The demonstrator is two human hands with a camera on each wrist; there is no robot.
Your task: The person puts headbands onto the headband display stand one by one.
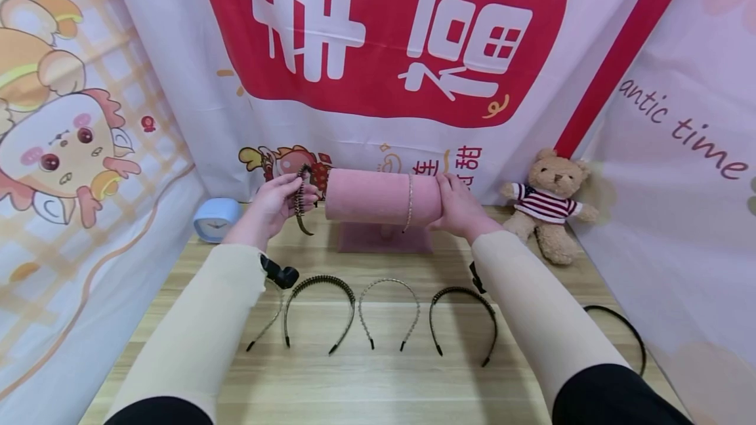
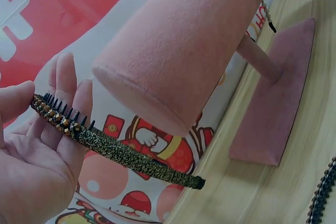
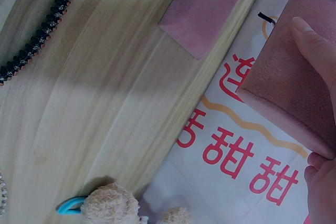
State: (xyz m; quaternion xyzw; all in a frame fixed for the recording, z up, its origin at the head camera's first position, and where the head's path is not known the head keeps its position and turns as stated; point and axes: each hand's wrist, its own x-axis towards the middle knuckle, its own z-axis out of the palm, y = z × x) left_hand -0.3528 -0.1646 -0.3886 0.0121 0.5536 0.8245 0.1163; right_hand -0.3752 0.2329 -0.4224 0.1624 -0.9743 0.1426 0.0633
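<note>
A dark headband with small teeth and bronze beads is pinched between the thumb and fingers of my left hand, just left of the pink display stand. In the left wrist view, one wrapped arm of this headband points away from the palm, apart from the roll. My right hand grips the right end of the stand's padded roll; its thumb lies along the roll in the right wrist view. A thin beaded headband sits around the roll, nearer the right hand.
Several headbands lie in a row on the wooden table, including a dark beaded one, a pale one and another dark one. A black headband lies far right. A blue clock and teddy bear flank the stand.
</note>
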